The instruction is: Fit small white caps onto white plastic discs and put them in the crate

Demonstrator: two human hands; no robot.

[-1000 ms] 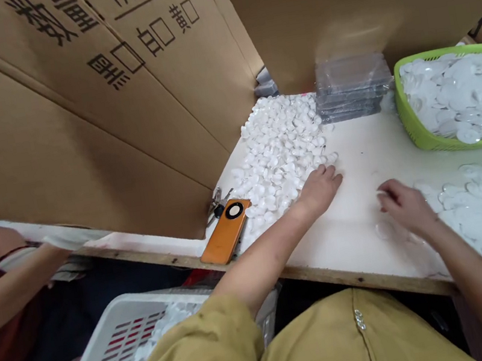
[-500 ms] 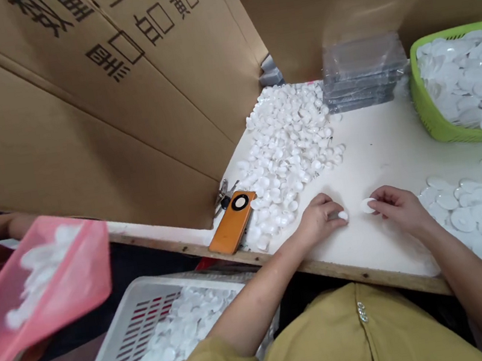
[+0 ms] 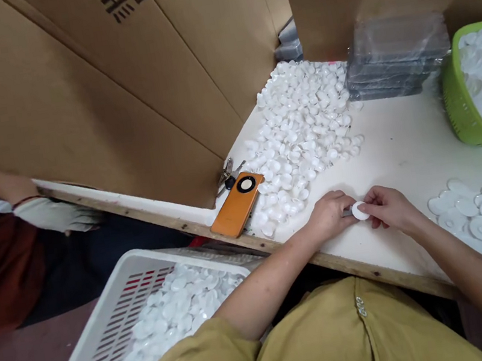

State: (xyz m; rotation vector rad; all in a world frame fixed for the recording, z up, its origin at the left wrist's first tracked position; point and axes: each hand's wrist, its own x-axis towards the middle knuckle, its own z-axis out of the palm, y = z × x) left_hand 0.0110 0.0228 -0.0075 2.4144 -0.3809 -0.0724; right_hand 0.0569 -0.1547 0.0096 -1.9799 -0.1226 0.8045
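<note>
Disc [image 3: 360, 211], round, white, plastic | right hand [image 3: 385, 206] pinches it, maybe against slipping | left hand [image 3: 329, 215] narrow (can't tell hold)

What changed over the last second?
Left hand drew back from the small-piece pile toward the table's front edge; right hand moved left to meet it, now pinching a white disc against the left fingertips. The pink tray seen far left half a second ago has left that spot. Orange phone and green basket stayed put.

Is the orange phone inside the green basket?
No, the orange phone lies on the table, beside the pile of small white pieces.
</note>
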